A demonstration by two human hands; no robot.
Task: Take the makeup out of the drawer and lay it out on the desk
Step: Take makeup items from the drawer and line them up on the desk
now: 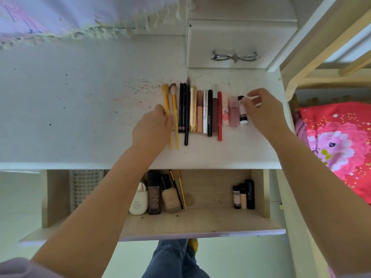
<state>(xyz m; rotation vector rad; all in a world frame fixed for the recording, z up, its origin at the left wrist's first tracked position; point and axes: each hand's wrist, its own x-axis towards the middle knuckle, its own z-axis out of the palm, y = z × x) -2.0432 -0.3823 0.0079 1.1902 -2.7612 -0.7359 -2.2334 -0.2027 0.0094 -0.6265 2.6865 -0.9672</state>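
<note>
A row of makeup lies on the white desk (80, 117): two yellow brushes (175, 115), dark pencils (183, 109), a gold tube (193, 109), several lip tubes and a red pencil (219, 117). My left hand (152, 129) touches the leftmost yellow brush with its fingertips. My right hand (265, 111) pinches a small white and brown tube (256, 100) at the row's right end, beside a white tube with a black cap (243, 111). Below, the open drawer (200, 223) holds foundation bottles (160, 193), two thin brushes (179, 189) and three small tubes (244, 194).
A small white drawer unit with a silver handle (234, 56) stands at the desk's back right. A fringed pale cloth (80, 15) hangs over the back left. A wooden bed frame (321, 57) and red floral bedding (337, 145) lie to the right. My legs (176, 259) are under the drawer.
</note>
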